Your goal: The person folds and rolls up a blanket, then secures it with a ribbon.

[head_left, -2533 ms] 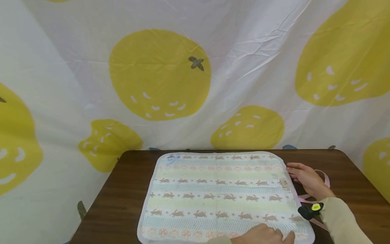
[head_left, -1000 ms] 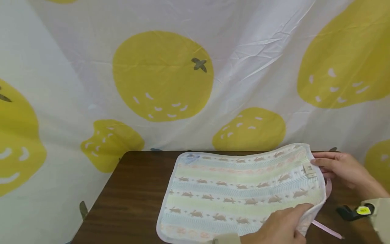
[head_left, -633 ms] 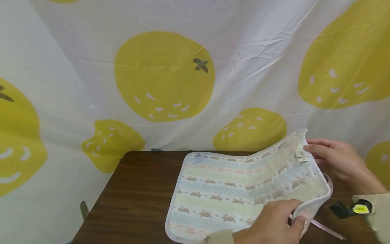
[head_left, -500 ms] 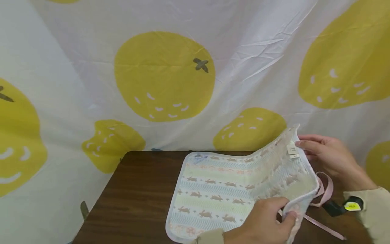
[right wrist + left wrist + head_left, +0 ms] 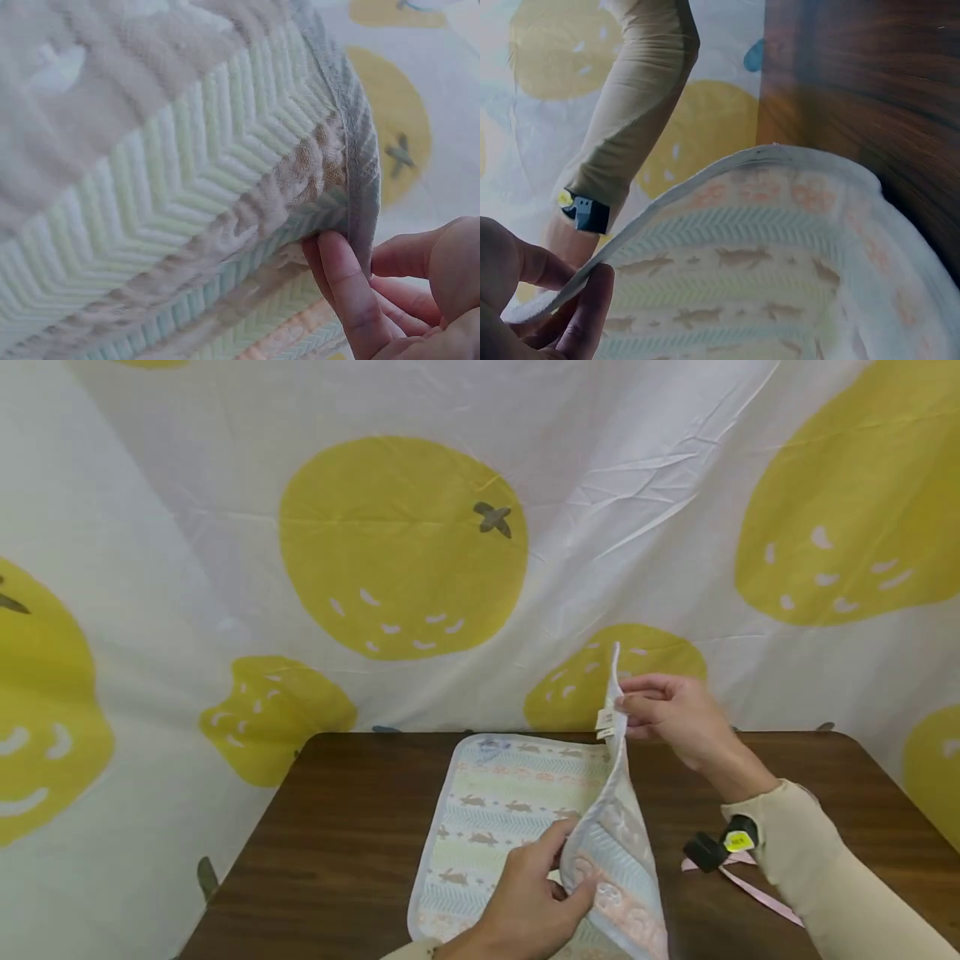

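A rounded-corner cloth point(image 5: 480, 814) with rabbit, zigzag and stripe bands lies partly flat on the table, its right part lifted upright. My left hand point(image 5: 528, 889) pinches the near part of the raised edge between thumb and fingers. Higher up and farther back, my right hand point(image 5: 678, 718) pinches the same white-bound edge beside small white labels point(image 5: 606, 722). In the left wrist view the binding runs between the left fingers point(image 5: 592, 315). The right wrist view has the right hand's fingers point(image 5: 349, 289) at the edge of the cloth's patterned reverse side.
Under the cloth is a dark wooden table point(image 5: 337, 843). A pink ribbon point(image 5: 765, 897) lies to the right, partly behind the right sleeve and black wrist strap point(image 5: 705, 852). A white curtain with yellow fruit prints point(image 5: 405, 547) hangs behind the table.
The cloth first lay nearly flat. Both hands grip its right edge, have raised it and moved it leftward, so it stands upright over the left part. The ribbon stays on the table.
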The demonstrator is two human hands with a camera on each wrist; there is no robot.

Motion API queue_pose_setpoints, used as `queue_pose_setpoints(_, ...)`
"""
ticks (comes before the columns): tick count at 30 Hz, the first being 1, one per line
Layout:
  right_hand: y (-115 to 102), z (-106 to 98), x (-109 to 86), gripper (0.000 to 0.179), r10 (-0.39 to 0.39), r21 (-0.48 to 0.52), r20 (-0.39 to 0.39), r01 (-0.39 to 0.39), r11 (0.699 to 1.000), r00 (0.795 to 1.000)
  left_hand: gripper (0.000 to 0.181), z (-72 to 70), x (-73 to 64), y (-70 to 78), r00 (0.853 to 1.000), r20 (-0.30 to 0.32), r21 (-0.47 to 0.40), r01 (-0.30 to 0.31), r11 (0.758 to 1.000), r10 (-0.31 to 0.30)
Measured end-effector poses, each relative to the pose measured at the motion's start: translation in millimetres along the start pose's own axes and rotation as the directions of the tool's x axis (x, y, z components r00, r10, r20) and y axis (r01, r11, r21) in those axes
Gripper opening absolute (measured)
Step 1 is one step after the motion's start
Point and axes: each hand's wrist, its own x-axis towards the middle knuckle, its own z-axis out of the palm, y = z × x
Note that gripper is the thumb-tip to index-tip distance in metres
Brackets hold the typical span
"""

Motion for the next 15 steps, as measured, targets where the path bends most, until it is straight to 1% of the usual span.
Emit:
queue_pose_setpoints(1, -0.1, 7.9, 2.5, 0.043, -0.001, 0.011, 0.009, 0.001, 1.000, 1.000, 0.047, -5.8, -3.7, -0.1, 1.000, -0.001, -0.023, 0.028, 0.999, -0.028)
queue_pose_setpoints(3, 0.4, 23.6, 7.2, 0.041, -0.005, 0.001, 0.019, 0.005, 1.000, 1.000, 0.052, -17.4, -10.4, -0.3, 0.997, -0.009, -0.046, 0.080, 0.996, -0.080)
queue_pose_setpoints(5, 2.2, 38.1, 12.0, 0.039, -0.004, -0.011, 0.032, 0.004, 1.000, 0.999, 0.053, -28.1, -16.7, -0.7, 0.993, -0.024, -0.055, 0.114, 0.992, -0.115)
queue_pose_setpoints(8, 6.4, 58.0, 17.9, 0.036, 0.005, -0.031, 0.049, -0.004, 1.000, 0.999, 0.050, -41.5, -24.7, -2.6, 0.988, -0.065, -0.028, 0.137, 0.990, -0.138)
queue_pose_setpoints(10, 10.2, 69.9, 21.5, 0.034, 0.015, -0.023, 0.060, -0.014, 1.000, 0.998, 0.048, -49.0, -30.2, -4.3, 0.983, -0.101, -0.006, 0.151, 0.988, -0.151)
queue_pose_setpoints(13, 17.8, 86.6, 27.3, 0.032, 0.031, -0.011, 0.062, -0.031, 0.999, 0.998, 0.047, -59.1, -38.6, -8.0, 0.973, -0.158, 0.037, 0.177, 0.983, -0.169)
queue_pose_setpoints(15, 23.6, 97.2, 31.5, 0.031, 0.042, 0.009, 0.058, -0.043, 0.999, 0.997, 0.047, -65.4, -44.2, -11.2, 0.965, -0.183, 0.055, 0.200, 0.978, -0.187)
